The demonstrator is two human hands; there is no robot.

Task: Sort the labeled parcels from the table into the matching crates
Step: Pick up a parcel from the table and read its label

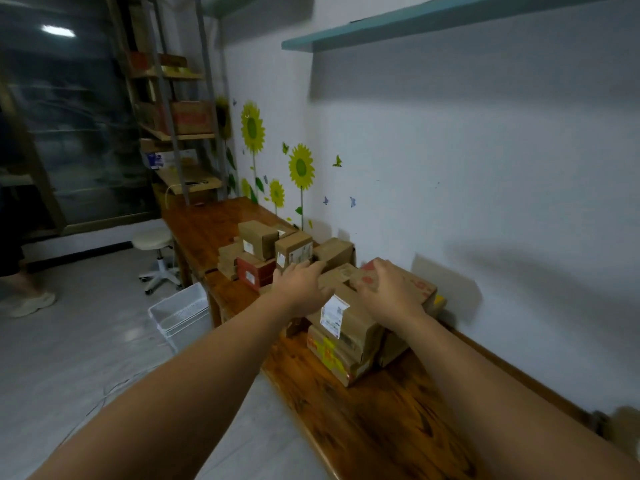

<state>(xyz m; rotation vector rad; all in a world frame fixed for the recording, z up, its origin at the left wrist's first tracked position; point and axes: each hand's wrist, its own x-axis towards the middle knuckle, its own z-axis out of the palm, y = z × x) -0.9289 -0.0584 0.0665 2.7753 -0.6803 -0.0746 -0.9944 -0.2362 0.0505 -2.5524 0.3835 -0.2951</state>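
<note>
The brown cardboard parcel with a white label (349,318) tops the near stack on the wooden tabletop (381,427), dead ahead between both hands, long axis pointing away: left hand (301,285) straight-fingered at its left edge, right hand (388,289) curved over its right, grip unclear.

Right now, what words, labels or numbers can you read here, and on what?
Nothing reads clearly; the frame is blurred.
White label on the near top parcel: too blurred.
Red print on the parcel beside the wall: unreadable.
Yellow and red print on the bottom parcel: unreadable.
Small labels on the rear parcels: too small.
Red print on the shelf carton: blurred.
</note>
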